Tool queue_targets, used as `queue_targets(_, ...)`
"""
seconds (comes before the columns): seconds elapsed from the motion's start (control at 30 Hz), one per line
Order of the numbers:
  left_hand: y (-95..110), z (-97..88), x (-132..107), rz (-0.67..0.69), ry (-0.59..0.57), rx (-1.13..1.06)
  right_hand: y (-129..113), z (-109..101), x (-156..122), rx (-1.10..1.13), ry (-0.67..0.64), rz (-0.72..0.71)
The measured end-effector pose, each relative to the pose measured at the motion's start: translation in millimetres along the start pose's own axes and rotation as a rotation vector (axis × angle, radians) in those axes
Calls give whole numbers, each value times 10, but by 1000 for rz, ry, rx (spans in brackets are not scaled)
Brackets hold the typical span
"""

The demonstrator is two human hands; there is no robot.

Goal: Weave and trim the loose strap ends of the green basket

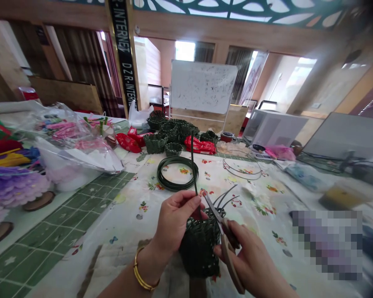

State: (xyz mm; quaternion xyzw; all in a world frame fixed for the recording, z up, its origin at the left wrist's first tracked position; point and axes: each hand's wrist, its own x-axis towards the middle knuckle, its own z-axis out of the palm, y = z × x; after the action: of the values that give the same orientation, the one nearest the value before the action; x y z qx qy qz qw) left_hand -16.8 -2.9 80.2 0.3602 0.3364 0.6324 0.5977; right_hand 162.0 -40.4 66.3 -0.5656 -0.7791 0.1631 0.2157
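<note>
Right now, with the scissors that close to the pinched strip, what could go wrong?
1. The scissors blades are open beside the left hand fingers pinching the green strip; a cut might nick them.
2. Loose strands of the half-woven basket lie near the blades and could get snipped.

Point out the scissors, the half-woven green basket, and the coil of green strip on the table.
scissors [221,221]: head view, on the blades near the pivot.
half-woven green basket [199,248]: head view, on its woven side.
coil of green strip [161,178]: head view, on its left arc.
</note>
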Motion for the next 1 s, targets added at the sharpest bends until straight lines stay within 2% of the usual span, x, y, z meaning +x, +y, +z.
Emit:
queue_targets(0.13, 8, -9, -31, -29, -54, 11, -75, -52, 45, -14, -32, -16)
queue_targets(0.47, 24, -7, -39, -30, -82, 22, -95, -93, 47, 87, -73, -15)
queue_targets(0.8, 55, 27, -73, -38, -86, 56, -110, -152, 9, 20, -71, -32)
queue_targets(1.0, 11, 19, -70, -34, -102, 56, -107, -167, -33, -57, -98, 8)
